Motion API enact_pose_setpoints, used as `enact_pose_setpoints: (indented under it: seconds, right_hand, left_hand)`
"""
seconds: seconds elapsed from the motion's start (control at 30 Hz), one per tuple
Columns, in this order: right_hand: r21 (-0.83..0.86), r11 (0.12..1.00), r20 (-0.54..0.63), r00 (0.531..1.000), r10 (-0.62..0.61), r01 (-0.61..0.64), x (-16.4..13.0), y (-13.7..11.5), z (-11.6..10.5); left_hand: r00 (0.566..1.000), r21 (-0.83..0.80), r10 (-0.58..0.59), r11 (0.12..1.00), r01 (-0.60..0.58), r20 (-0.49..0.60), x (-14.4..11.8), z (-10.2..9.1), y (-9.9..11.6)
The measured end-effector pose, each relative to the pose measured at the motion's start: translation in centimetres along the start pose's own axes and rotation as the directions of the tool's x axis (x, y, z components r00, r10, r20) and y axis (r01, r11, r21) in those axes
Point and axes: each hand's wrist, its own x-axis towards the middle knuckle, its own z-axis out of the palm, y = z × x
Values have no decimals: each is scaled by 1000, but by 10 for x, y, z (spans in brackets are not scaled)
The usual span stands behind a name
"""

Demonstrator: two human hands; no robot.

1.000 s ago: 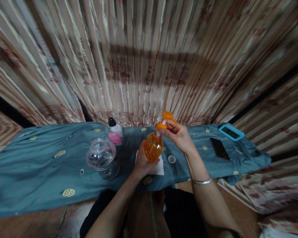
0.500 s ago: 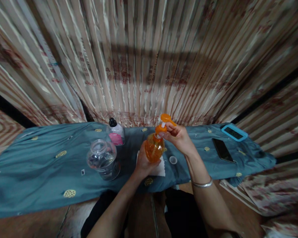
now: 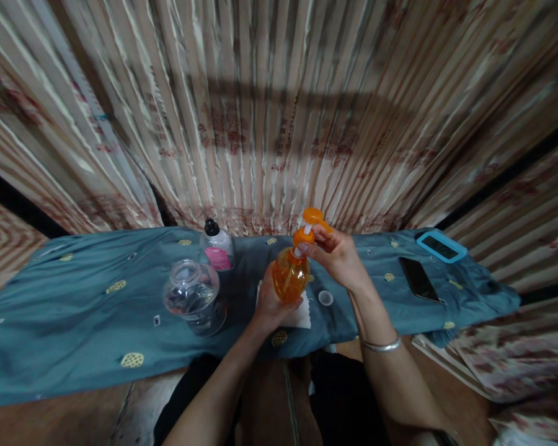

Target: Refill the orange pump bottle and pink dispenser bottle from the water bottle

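An orange see-through bottle (image 3: 292,277) is in my left hand (image 3: 272,303), whose fingers wrap round its lower left side. The bottle tilts slightly over a white cloth (image 3: 299,318). My right hand (image 3: 333,254) pinches the collar of an orange pump head (image 3: 303,236). That collar sits just above the bottle's neck, and a pale tube shows between the two. Whether the collar touches the neck I cannot tell. Close to the right wrist, a small round white cap (image 3: 325,298) lies on the blue cloth cover (image 3: 134,297).
Left of my hands stand a clear plastic jar (image 3: 193,297) without a lid and a clear bottle (image 3: 217,248) with a black top and pink label. To the right lie a black phone (image 3: 418,279) and a blue-framed digital clock (image 3: 441,246). A patterned curtain (image 3: 270,124) hangs behind.
My right hand has lifted the pump head slightly, and more of the tube shows between collar and neck. My left hand keeps its hold on the bottle.
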Motion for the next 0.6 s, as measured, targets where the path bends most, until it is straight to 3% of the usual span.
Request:
enact_pose_setpoints:
  seconds: [0.33, 0.6]
  right_hand:
    - [-53, 999, 0, 1000, -6, 6, -11, 21, -3]
    - [-195, 979, -15, 998, -61, 57, -20, 31, -4]
  left_hand:
    - [998, 10, -57, 998, 57, 6, -1, 0, 0]
    - [998, -25, -56, 998, 57, 24, 0, 1, -2]
